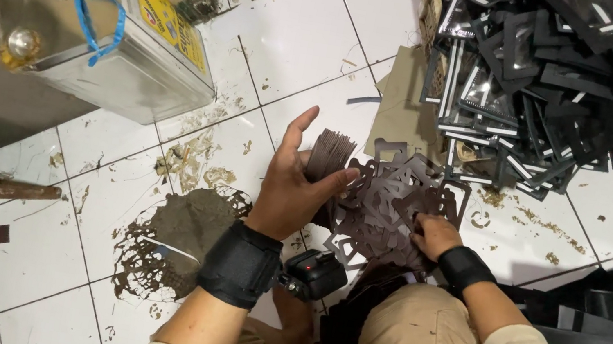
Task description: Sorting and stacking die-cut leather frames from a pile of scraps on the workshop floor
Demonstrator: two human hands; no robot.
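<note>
The left hand (pixel 294 188) is raised in front of the body with its back toward the camera. The thumb sticks up and away from the palm, while the fingers curl forward in a closed grip; the forefinger tip shows at the right edge of the hand. A wide black band wraps the left wrist, and the bare forearm runs down toward the lower edge of the view. The right hand (pixel 435 235) sits lower and to the right, knuckles up, fingers bent downward and pressed flat. A black band circles the right wrist too, above a cream-coloured sleeve. Both knees are bent up beneath the arms.
</note>
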